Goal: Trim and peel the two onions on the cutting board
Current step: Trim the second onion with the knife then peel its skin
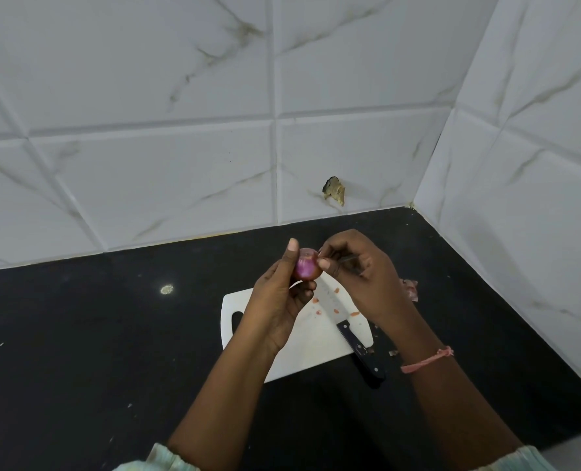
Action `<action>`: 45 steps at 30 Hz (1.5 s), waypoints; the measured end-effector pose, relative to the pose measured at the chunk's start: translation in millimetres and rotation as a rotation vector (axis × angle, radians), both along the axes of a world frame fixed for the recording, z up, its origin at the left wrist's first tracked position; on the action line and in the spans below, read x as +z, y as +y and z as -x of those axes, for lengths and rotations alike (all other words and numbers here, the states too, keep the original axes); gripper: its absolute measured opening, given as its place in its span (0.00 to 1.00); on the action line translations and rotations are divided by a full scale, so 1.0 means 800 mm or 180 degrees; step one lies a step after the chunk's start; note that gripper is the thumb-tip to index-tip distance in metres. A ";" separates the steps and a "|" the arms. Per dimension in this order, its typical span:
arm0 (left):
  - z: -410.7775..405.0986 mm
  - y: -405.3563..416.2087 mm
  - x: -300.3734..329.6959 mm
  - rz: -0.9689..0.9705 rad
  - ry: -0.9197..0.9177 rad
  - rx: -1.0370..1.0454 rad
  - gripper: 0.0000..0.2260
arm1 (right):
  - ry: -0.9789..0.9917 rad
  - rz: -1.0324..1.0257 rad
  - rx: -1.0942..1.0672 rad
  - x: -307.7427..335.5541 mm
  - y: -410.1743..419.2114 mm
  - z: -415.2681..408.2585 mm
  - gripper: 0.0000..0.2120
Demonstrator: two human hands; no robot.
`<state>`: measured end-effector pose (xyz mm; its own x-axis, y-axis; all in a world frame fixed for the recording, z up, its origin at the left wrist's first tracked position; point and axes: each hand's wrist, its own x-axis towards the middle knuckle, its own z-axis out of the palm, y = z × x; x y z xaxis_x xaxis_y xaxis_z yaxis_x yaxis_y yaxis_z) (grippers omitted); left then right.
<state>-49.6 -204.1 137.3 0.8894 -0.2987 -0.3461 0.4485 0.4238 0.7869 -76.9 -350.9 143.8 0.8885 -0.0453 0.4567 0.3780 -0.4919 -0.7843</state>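
Onion [306, 268], purple and partly skinned, is held in the air above the far edge of the cutting board [302, 348]. Left hand [278, 300] cups it from below, its fingers curled round the bulb with the thumb raised beside it. Right hand [357, 270] pinches at the top of the onion, fingertips together on what appears to be a strip of skin.

Recommended procedure: keep the left grip steady, pull the skin down along the bulb in one strip, then rotate the onion to the next patch.

Knife [357, 341] lies diagonally on the board's right side, handle overhanging the black counter [95, 334]. Peel scraps [336, 311] lie near the blade; more skin [409, 288] sits on the counter just right of the board. A second onion is not visible. The knife lies directly below the hands.
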 end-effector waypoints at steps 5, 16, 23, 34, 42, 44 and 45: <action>-0.002 -0.001 -0.001 0.0250 0.0447 0.0016 0.21 | -0.0041 0.0072 0.0217 0.002 -0.008 0.003 0.08; -0.006 0.001 -0.008 0.0805 0.0829 -0.0116 0.23 | 0.0600 -0.0783 -0.0143 -0.001 -0.041 0.014 0.04; -0.008 0.003 -0.008 0.1088 0.1077 -0.0198 0.21 | 0.1090 0.0007 -0.1637 -0.050 -0.058 -0.002 0.09; 0.000 0.000 -0.004 0.0386 -0.0166 -0.0252 0.13 | 0.0152 0.0040 -0.0623 -0.007 0.004 0.013 0.08; 0.004 -0.002 0.003 0.0294 -0.0536 -0.0064 0.15 | -0.0259 -0.0089 -0.0730 -0.008 0.011 0.007 0.05; 0.004 -0.002 0.003 0.0339 -0.0561 -0.0051 0.16 | -0.0300 -0.0076 -0.0756 -0.009 0.011 0.006 0.05; 0.004 -0.003 0.003 0.0352 -0.0568 -0.0040 0.16 | -0.0330 -0.0043 -0.0798 -0.010 0.011 0.006 0.05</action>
<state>-53.0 -206.1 139.9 0.9296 -0.3374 -0.1480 0.3120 0.5072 0.8034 -81.3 -341.9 135.9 0.7972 -0.2647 0.5426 0.3244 -0.5701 -0.7548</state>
